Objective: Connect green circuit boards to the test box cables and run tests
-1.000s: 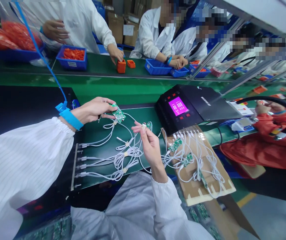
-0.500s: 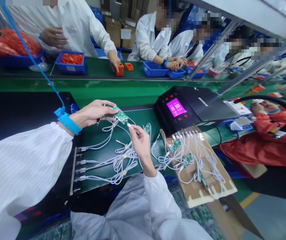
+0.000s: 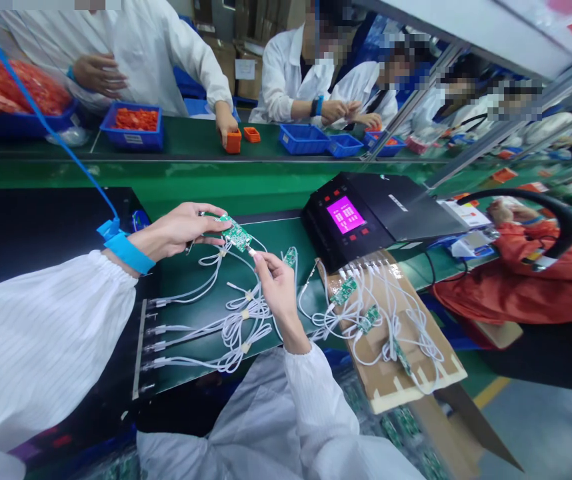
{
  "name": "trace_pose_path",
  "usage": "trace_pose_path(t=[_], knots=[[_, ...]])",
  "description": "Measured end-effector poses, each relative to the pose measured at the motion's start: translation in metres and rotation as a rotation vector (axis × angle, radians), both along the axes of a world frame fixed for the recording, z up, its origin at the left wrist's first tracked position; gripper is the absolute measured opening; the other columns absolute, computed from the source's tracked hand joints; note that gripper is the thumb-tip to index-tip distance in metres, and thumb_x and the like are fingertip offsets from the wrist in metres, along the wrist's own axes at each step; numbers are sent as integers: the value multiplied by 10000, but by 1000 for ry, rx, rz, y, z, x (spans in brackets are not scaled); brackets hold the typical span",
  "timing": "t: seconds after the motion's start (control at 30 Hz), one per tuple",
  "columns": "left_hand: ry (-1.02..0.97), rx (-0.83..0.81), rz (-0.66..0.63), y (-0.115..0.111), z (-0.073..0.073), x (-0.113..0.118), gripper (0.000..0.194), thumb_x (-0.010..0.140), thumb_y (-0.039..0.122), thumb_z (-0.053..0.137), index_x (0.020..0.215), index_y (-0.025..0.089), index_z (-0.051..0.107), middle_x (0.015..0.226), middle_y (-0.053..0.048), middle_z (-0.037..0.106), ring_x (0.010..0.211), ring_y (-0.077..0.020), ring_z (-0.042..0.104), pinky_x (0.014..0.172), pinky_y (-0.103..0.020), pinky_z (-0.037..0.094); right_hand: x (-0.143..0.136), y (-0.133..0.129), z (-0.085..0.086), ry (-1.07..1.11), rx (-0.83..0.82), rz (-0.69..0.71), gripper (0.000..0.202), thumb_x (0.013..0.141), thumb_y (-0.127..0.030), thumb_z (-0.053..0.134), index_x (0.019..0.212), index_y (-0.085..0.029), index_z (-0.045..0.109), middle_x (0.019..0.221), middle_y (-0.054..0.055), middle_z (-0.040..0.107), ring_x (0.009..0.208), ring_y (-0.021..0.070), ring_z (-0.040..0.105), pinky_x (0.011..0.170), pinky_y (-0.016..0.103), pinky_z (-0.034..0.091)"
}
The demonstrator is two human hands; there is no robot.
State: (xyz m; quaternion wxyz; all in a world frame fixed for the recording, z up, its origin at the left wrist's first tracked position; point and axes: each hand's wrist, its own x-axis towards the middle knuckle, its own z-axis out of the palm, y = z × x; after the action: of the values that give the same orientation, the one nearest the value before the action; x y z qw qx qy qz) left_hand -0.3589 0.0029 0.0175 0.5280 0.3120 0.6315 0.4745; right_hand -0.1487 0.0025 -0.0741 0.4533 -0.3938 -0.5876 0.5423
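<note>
A green circuit board is pinched at its upper left end by my left hand, which wears a blue wrist strap. At the board's lower right edge, my right hand grips a small cable plug between thumb and fingertips. Plug and board edge meet; how far in it sits cannot be made out. Bundled white cables lie below my hands, running from sockets on the left. Just right of my right hand, another green board rests among the cables.
A black tester with a lit pink screen stands to the right. Before it, several wired boards lie on a cardboard sheet. Across the bench, co-workers sit behind blue bins. A person in an orange sleeve works at right.
The view has shifted slightly, so most things appear a little further left. Both my hands keep hold of the board and plug. A co-worker's hands have lifted off a blue bin.
</note>
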Motion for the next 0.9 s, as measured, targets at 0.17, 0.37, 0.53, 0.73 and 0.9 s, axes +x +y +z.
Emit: trace_pose_path(t=[0.17,0.37,0.53,0.73,0.9], knots=[[6,-7,-10,0,-1,1,449,657,198,974,1018,106,724,972,-141,796,775,-206,773,655,-228,659,1,4,-1,85,-66,33,428,880,-574,698,1012,-174,776,748,7,640,679,134,538,669,280,459],[37,-41,22,-1,1,2,500,624,191,990,1041,125,723,966,-126,801,784,-209,776,675,-236,666,1,6,-2,116,-77,66,415,876,-567,713,1008,-181,785,721,-2,624,645,120,502,636,274,434],[46,-47,-11,0,0,0,546,641,221,988,1095,104,709,998,-147,798,772,-193,773,678,-221,663,2,7,-3,122,-69,137,434,884,-570,714,1066,-183,791,704,-12,610,611,104,463,592,266,394],[44,-23,-19,-1,1,3,504,624,217,996,1042,119,731,948,-130,797,771,-195,769,668,-220,661,5,10,-1,238,-125,221,415,872,-568,739,1049,-197,795,667,-29,597,581,91,431,628,280,386],[63,-18,-12,-2,6,7,472,605,215,998,990,134,737,907,-109,794,752,-196,765,646,-219,652,5,11,-1,247,-134,228,399,870,-557,744,1042,-200,791,652,-35,594,584,99,442,669,299,397]])
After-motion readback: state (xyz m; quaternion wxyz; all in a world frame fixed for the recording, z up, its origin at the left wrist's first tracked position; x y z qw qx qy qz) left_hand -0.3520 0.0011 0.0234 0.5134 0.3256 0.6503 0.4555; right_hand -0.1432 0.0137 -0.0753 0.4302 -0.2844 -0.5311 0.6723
